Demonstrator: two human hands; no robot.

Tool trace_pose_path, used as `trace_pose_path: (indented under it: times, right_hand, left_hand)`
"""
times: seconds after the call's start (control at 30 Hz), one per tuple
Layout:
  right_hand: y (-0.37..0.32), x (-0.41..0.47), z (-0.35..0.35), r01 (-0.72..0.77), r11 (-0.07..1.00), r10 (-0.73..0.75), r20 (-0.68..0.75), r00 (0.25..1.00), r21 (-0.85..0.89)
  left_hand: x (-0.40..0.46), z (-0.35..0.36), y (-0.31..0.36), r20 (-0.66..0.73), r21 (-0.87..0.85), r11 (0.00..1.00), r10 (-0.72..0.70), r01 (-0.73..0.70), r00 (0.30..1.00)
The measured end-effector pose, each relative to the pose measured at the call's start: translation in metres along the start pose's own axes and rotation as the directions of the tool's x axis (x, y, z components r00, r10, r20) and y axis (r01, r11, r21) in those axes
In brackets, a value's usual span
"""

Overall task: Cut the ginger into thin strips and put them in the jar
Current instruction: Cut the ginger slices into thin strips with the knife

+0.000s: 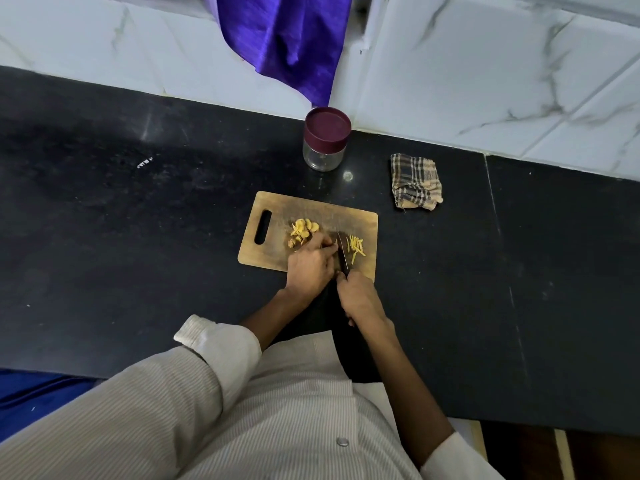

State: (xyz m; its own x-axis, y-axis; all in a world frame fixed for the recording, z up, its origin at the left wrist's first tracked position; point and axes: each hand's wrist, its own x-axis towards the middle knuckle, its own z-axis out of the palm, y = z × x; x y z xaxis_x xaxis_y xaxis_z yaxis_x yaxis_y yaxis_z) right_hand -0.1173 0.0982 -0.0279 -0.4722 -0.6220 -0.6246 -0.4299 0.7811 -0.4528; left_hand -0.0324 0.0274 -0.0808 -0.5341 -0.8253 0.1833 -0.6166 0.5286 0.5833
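A wooden cutting board (277, 216) lies on the black counter. A pile of ginger slices (303, 231) sits on its middle. Thin yellow ginger strips (356, 248) lie at its right end. My left hand (311, 265) is on the board with curled fingers pressing down a piece of ginger that they mostly hide. My right hand (360, 299) grips the handle of a knife (343, 252), whose blade stands between my left fingertips and the strips. A glass jar (323, 155) with a maroon lid (327, 124) on it stands behind the board.
A folded checked cloth (415, 181) lies on the black counter (138, 220) to the right of the jar. A purple fabric (287, 43) hangs down the white marble wall behind the jar. The counter's near edge runs just in front of my body.
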Motion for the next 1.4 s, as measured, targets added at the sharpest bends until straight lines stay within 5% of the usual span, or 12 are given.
trace_pose_path:
  times: [0.53, 1.4]
  right_hand:
    - [0.009, -0.011, 0.008, -0.020, 0.994, 0.015, -0.048, 0.999, -0.106]
    - [0.016, -0.006, 0.000, 0.011, 0.982, -0.010, -0.008, 1.000, 0.189]
  left_hand:
    - [0.000, 0.000, 0.003, -0.013, 0.014, 1.000, 0.025, -0.024, 1.000]
    - [-0.002, -0.003, 0.001, 0.004, -0.011, 1.000, -0.002, 0.002, 1.000]
